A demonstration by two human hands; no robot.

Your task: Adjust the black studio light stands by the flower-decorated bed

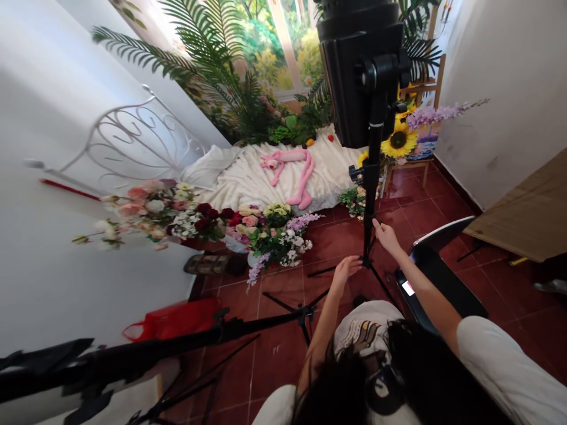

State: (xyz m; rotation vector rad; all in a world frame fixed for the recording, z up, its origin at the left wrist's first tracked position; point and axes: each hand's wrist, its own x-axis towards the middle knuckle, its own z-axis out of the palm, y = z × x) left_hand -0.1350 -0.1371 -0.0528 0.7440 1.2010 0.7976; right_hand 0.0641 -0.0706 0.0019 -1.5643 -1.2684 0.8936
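A black light stand (368, 206) rises upright in front of me, with a large black lamp head (354, 77) at its top. My right hand (387, 237) is at the pole on its right side, fingers bent toward it; whether they grip it is hard to tell. Lower down, my left hand (348, 268) reaches to the left side of the pole near the leg joint, its fingers extended and apart from the thumb. Nothing shows in the left palm. Beyond the stand, a pink plush toy (292, 159) lies on a cream blanket (239, 177).
Flower bunches (274, 230) line the near side of the blanket. A second black stand (177, 342) crosses the lower left, near a red bag (177, 319). On the right are a black chair (447, 283) and a wooden board (527, 206). Sunflowers (398, 140) stand behind the pole.
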